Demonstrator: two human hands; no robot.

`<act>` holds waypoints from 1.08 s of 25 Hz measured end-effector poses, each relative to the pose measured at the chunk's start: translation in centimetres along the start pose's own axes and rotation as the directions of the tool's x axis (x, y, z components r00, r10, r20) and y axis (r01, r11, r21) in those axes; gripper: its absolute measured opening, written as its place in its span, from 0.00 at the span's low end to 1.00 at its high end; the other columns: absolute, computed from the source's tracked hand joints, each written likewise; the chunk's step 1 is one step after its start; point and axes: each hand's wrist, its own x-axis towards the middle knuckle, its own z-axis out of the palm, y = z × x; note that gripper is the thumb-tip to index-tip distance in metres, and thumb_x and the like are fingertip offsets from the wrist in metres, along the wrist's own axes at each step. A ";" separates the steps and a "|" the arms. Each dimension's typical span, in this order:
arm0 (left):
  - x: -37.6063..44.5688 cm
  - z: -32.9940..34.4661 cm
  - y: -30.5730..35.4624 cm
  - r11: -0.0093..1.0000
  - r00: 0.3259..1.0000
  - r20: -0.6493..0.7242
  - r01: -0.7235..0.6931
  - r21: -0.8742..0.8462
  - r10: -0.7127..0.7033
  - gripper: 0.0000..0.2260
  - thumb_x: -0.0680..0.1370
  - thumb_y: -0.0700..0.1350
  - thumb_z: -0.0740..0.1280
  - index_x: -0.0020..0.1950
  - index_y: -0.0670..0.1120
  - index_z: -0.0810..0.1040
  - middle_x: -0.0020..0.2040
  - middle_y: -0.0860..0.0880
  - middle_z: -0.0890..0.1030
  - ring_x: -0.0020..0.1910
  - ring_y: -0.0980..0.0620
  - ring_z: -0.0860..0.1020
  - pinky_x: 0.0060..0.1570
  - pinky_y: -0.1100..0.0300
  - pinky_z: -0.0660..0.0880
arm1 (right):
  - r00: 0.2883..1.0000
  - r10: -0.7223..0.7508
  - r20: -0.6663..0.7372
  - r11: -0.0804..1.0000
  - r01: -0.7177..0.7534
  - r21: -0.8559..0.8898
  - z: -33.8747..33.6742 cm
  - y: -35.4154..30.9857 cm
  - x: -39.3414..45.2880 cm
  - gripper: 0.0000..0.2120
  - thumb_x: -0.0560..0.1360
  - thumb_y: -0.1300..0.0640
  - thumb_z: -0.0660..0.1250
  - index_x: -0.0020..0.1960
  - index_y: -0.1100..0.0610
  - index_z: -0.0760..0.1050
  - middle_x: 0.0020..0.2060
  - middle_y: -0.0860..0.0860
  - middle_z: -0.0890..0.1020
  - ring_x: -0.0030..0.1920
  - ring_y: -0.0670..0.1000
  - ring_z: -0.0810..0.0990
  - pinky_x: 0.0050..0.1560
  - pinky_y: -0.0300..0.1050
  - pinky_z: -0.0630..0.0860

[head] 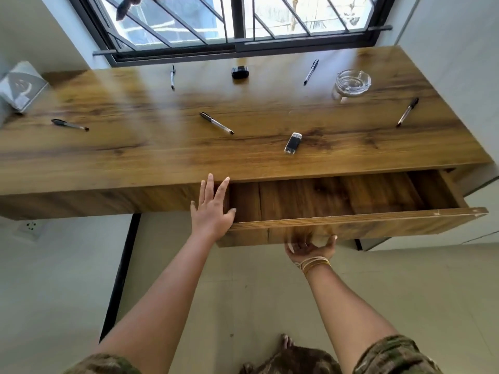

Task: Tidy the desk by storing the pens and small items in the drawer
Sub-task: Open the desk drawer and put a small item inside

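The wooden desk (135,155) has its right drawer (351,218) pulled out, and nothing lies inside. Several black pens are scattered on the top: one at the left (69,125), one in the middle (216,123), one at the back (172,76), one at the back right (311,72) and one at the far right (407,112). A black lighter (292,143) lies near the front edge and a small black case (239,72) sits at the back. My left hand (212,210) rests flat, fingers spread, on the desk front beside the drawer. My right hand (310,245) grips the drawer front from underneath.
A glass ashtray (352,83) stands at the back right. A grey tissue box (20,86) sits at the far left. A barred window (237,20) runs behind the desk. A wall socket (31,226) is below the desk at left. My foot (286,341) is on the tiled floor.
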 end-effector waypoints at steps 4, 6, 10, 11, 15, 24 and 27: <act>-4.7 2.3 -0.7 0.833 0.938 0.081 0.336 -0.440 -0.336 0.39 0.76 0.41 0.68 0.78 0.59 0.48 0.80 0.48 0.48 0.77 0.43 0.56 0.66 0.50 0.67 | 0.999 -0.042 -0.009 0.999 0.042 0.006 -3.3 1.3 -2.6 0.33 0.66 0.27 0.57 0.52 0.54 0.75 0.54 0.52 0.80 0.59 0.56 0.77 0.64 0.58 0.69; -6.5 2.9 -0.8 0.744 0.892 0.145 0.440 -0.504 -0.429 0.31 0.75 0.40 0.68 0.76 0.50 0.62 0.70 0.44 0.70 0.66 0.43 0.72 0.58 0.53 0.74 | 0.999 -0.053 -0.005 0.999 0.053 0.000 -5.1 2.0 -3.8 0.32 0.66 0.28 0.58 0.51 0.54 0.76 0.53 0.51 0.81 0.60 0.55 0.77 0.64 0.57 0.69; -10.6 3.9 -1.7 0.777 0.906 0.154 0.419 -0.470 -0.395 0.15 0.73 0.41 0.66 0.60 0.45 0.77 0.46 0.48 0.79 0.45 0.47 0.77 0.42 0.57 0.74 | 0.998 -0.064 0.011 0.997 0.063 0.032 -9.2 3.2 -6.1 0.30 0.65 0.29 0.60 0.49 0.54 0.76 0.53 0.51 0.82 0.59 0.55 0.78 0.65 0.58 0.69; -11.6 4.1 -1.9 0.776 0.906 0.156 0.418 -0.473 -0.393 0.16 0.73 0.41 0.67 0.61 0.45 0.77 0.46 0.48 0.79 0.45 0.47 0.77 0.43 0.57 0.74 | 0.998 -0.067 0.011 0.997 0.066 0.030 -10.1 3.4 -6.7 0.30 0.66 0.29 0.60 0.49 0.54 0.76 0.52 0.51 0.82 0.59 0.55 0.78 0.65 0.58 0.69; -15.8 5.0 -2.3 0.773 0.905 0.166 0.422 -0.474 -0.392 0.18 0.74 0.41 0.67 0.65 0.42 0.75 0.50 0.47 0.79 0.48 0.47 0.77 0.45 0.56 0.76 | 0.997 -0.075 0.002 0.996 0.075 0.041 -13.6 4.3 -9.1 0.30 0.66 0.30 0.59 0.50 0.54 0.77 0.51 0.53 0.82 0.58 0.56 0.78 0.65 0.58 0.69; -22.6 6.8 -2.9 0.790 0.902 0.163 0.429 -0.438 -0.399 0.19 0.74 0.42 0.66 0.65 0.44 0.75 0.53 0.45 0.80 0.49 0.46 0.78 0.45 0.54 0.77 | 0.989 -0.067 -0.132 0.997 0.063 -0.034 -18.9 4.7 -13.6 0.28 0.68 0.32 0.59 0.50 0.55 0.77 0.53 0.55 0.81 0.56 0.58 0.78 0.62 0.57 0.72; -24.5 7.1 -3.0 0.776 0.894 0.141 0.441 -0.450 -0.426 0.19 0.74 0.42 0.67 0.65 0.44 0.75 0.49 0.48 0.78 0.47 0.47 0.77 0.44 0.56 0.76 | 0.886 -0.411 -0.215 0.819 0.255 -0.514 -19.0 6.0 -16.8 0.19 0.78 0.49 0.57 0.64 0.59 0.71 0.61 0.60 0.77 0.59 0.62 0.76 0.59 0.54 0.72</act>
